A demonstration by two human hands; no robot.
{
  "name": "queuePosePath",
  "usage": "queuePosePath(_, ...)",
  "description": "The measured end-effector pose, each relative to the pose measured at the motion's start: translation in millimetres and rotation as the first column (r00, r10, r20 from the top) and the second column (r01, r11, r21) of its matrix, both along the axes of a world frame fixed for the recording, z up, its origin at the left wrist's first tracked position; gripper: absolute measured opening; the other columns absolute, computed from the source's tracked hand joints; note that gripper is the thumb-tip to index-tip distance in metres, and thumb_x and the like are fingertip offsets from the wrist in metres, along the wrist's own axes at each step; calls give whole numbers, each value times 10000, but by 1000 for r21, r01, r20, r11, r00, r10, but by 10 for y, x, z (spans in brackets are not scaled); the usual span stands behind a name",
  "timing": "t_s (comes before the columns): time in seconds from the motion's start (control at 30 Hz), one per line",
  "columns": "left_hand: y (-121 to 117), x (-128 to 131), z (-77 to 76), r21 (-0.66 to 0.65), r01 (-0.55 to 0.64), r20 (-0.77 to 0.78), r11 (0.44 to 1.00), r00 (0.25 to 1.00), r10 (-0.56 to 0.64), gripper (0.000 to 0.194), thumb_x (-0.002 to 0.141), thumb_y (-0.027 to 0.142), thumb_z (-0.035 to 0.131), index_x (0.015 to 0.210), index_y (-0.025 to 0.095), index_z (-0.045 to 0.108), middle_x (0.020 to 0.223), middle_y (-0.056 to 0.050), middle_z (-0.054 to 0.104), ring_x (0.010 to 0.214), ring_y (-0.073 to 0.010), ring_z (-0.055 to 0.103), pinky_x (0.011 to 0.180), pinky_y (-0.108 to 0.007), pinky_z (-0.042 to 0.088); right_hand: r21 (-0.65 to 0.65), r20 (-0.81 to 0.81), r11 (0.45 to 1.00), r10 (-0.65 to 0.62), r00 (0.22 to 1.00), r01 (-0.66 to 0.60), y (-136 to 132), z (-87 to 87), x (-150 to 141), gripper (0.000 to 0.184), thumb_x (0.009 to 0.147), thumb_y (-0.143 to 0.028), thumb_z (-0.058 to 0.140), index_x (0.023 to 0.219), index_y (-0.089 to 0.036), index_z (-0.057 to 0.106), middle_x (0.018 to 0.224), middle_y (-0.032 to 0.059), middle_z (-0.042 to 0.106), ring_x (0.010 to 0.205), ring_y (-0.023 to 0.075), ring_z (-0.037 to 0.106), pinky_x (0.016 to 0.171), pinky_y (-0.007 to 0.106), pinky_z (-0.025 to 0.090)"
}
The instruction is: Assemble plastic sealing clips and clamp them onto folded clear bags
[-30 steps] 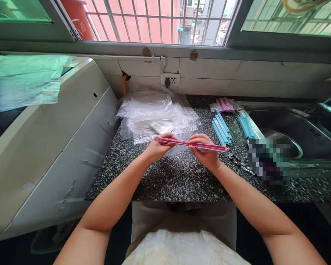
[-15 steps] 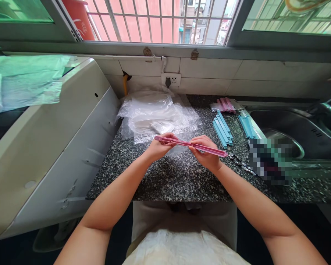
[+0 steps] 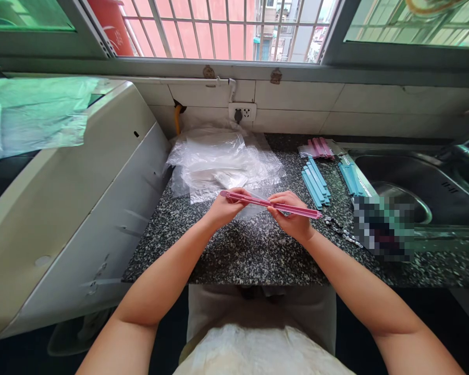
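A long, thin pink plastic bag clip (image 3: 293, 209) stretches across both my hands above the counter, its right end slightly lower than its left. My left hand (image 3: 229, 207) pinches it near the left end, thumb along the near side. Closed round its middle and right part is my right hand (image 3: 292, 219). Just beyond the hands lies a loose pile of clear plastic bags (image 3: 214, 153), and part of a clear bag shows behind the clip. Several light blue clips (image 3: 315, 183) lie to the right, with more blue clips (image 3: 349, 178) beside the sink.
Pink clips (image 3: 319, 148) in clear wrapping lie at the back right. A dark beaded strand (image 3: 342, 230) and a blurred-out item (image 3: 383, 229) rest near the steel sink (image 3: 398, 166). A large cream appliance (image 3: 113, 156) borders the speckled counter (image 3: 242, 255) on the left. A wall socket (image 3: 247, 112) is behind.
The right end of the pink bag clip has risen very slightly. Both hands keep their hold in nearly the same place.
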State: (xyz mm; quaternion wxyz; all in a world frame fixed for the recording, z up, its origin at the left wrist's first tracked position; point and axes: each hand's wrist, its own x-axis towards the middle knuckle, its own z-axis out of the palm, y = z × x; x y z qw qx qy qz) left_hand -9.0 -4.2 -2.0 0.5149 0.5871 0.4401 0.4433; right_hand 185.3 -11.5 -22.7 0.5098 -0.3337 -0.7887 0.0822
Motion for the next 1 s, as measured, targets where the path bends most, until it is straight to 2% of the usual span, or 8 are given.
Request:
queuePosePath(0.2, 10, 1, -10, -14, 57, 9, 998, 998, -57, 65, 701, 209, 608, 686, 150, 630, 538, 38, 494, 532, -82, 416, 531, -224, 349, 21, -45, 1000, -9, 999, 10, -13, 33, -6, 20, 791, -214, 617, 782, -222, 601, 779, 42, 683, 757, 182, 638, 720, 367, 516)
queuePosePath(0.33, 21, -2, -50, -23, 27, 25, 999, 999, -26, 96, 701, 239, 626, 663, 150, 627, 518, 41, 487, 514, -79, 396, 522, -226, 342, 20, -49, 1000, -20, 999, 21, -6, 30, -4, 28, 793, -213, 617, 777, -223, 596, 775, 39, 682, 756, 180, 636, 732, 370, 512)
queuePosePath(0.47, 27, -13, -87, -30, 16, -23, 999, 1000, -17, 154, 717, 289, 622, 685, 139, 640, 516, 46, 475, 493, -68, 359, 499, -222, 308, 23, -64, 999, -45, 997, 46, -1, 23, 4, 30, 794, -214, 621, 777, -216, 597, 774, 42, 679, 759, 179, 633, 736, 370, 516)
queuePosePath(0.6, 27, -15, -110, 2, 29, -64, 1000, 998, -29, 193, 719, 323, 635, 659, 140, 620, 555, 30, 508, 524, -71, 393, 512, -220, 317, 0, -89, 995, -94, 992, 95, 2, 21, 20, 43, 798, -243, 616, 769, -218, 598, 780, 39, 674, 770, 183, 628, 740, 379, 522)
queuePosePath(0.77, 31, -4, -128, -2, 47, -88, 999, 995, -47, 219, 693, 354, 643, 661, 138, 633, 592, 5, 555, 561, -87, 428, 528, -227, 331, 38, -120, 993, -108, 987, 113, 14, 11, 31, 21, 788, -212, 624, 797, -209, 605, 796, 52, 671, 770, 182, 623, 740, 377, 525)
queuePosePath(1.0, 28, 15, -124, 30, 9, -6, 1000, 1000, -8, 234, 664, 374, 648, 649, 146, 599, 559, 29, 513, 540, -81, 404, 530, -227, 324, 27, -75, 994, -108, 991, 110, 14, 17, 14, 41, 793, -234, 619, 761, -218, 599, 770, 37, 682, 756, 183, 635, 733, 371, 523)
